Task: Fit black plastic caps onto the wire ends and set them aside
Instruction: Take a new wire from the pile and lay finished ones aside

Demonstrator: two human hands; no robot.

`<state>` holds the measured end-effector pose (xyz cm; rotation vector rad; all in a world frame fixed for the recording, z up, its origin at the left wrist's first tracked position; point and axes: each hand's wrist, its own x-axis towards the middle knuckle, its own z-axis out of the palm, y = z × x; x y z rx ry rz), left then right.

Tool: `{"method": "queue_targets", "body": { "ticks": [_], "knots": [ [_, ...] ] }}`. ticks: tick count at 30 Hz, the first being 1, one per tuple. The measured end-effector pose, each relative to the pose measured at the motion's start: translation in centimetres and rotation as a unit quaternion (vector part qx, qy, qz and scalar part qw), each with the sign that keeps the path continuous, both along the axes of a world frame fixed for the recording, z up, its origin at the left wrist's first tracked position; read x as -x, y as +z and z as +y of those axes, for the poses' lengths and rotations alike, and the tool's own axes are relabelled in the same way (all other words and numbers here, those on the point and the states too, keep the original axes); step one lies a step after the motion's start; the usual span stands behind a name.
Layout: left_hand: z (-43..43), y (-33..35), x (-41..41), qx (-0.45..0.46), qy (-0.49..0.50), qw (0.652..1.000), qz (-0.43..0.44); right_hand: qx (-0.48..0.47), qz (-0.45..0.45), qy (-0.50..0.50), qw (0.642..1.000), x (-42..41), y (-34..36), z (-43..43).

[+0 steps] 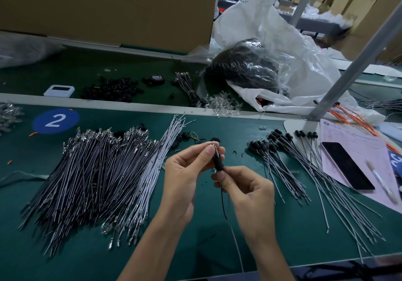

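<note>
Both forearms are coming up from the bottom edge over the green table (pixel 195 248), and the hands are meeting above its middle. The left hand (pixel 185 172) is standing with the palm facing to the right. Its thumb and first fingers are pinching the held wires (pixel 214 144) just below their metal tips, and its other fingers are curling loosely. The right hand (pixel 245 191) is standing a little lower and nearer. Its thumb and forefinger are grasping the black cap (pixel 218 163), which is sitting on the wires just under the left fingertips. Under the right hand one black and one white wire are hanging down toward the table edge. The pile of bare wires (pixel 97 176) is lying to the left of the hands. The capped wires (pixel 289 163) are lying to the right, beside a phone (pixel 347 165) on a pink paper (pixel 365 141).
</note>
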<state>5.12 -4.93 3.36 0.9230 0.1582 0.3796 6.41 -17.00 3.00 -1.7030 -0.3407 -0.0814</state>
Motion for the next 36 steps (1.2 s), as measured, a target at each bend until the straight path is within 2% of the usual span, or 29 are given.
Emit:
{"method": "queue_targets", "body": {
  "ticks": [3,11,16,21,25,29,36],
  "knots": [
    [0.0,0.1,0.0,-0.01,0.002,1.0,-0.002,0.0,0.001,0.008,1.0,0.0,0.0,0.0],
    [-0.7,-0.4,0.2,-0.11,0.041,0.993,-0.012,-0.027,0.007,0.018,0.999,0.2,-0.1,0.1],
    [-0.8,-0.7,0.1,-0.092,0.062,0.994,-0.01,-0.048,0.009,-0.002,0.999,-0.1,-0.2,-0.1],
    [-1.7,-0.2,0.1,-0.064,0.029,0.997,0.004,-0.076,0.024,0.002,0.997,0.1,-0.7,0.4],
    [-2.1,0.3,0.1,-0.043,0.041,0.998,0.0,-0.09,0.02,-0.01,0.996,0.2,-0.7,0.6],
    [-2.2,0.4,0.4,-0.008,0.039,0.999,0.005,-0.042,0.007,0.028,0.999,0.0,-0.4,0.5],
    [-1.4,-0.3,0.7,-0.024,-0.046,0.999,0.003,-0.037,-0.04,-0.016,0.998,-0.5,-0.5,0.5]
  ]
}}
